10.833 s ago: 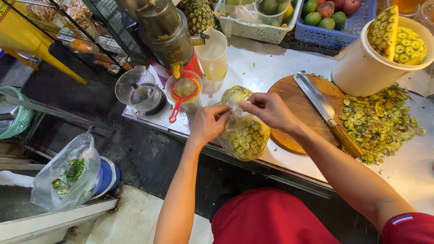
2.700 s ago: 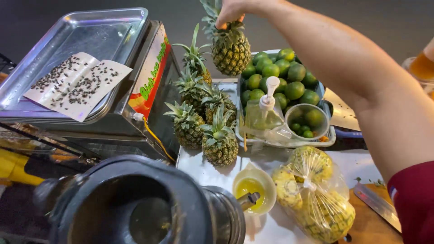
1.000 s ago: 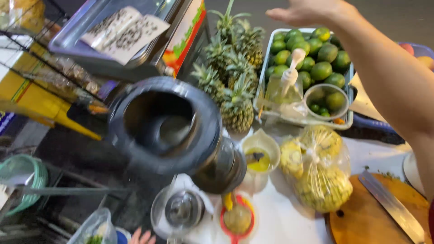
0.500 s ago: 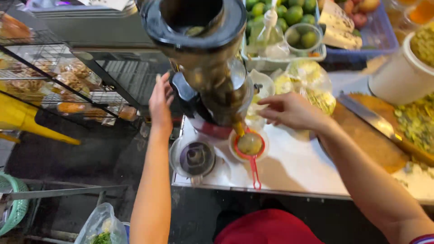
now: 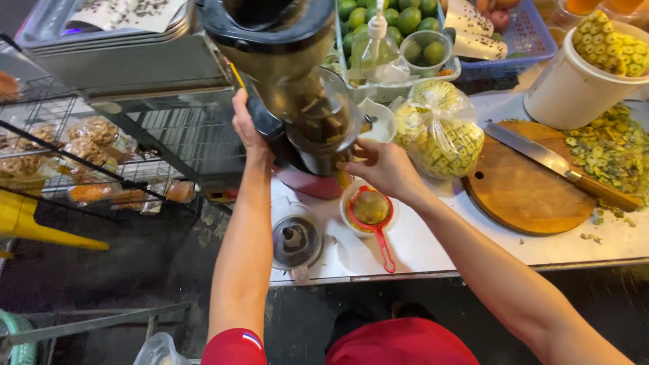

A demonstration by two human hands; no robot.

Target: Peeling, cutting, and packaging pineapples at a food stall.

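At the back edge of the white counter [image 5: 433, 250] stands the tall dark juicer with a clear drum [image 5: 297, 101]. Left hand [image 5: 247, 128] lies flat against its rear side, grip spread on the housing. Right hand [image 5: 382, 169] touches the drum's front by the spout, fingers curled; whether they pinch anything I cannot tell. Just below sits a red-rimmed strainer of yellow pulp [image 5: 370, 209]. Beside the right hand rests a clear bag of peeled pineapple [image 5: 439, 132], near a round wooden board [image 5: 524, 189].

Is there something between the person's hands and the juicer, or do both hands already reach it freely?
Nothing visible stands between them. The left hand lies on the left side of the juicer, and the right hand touches its lower front, just above the red strainer.
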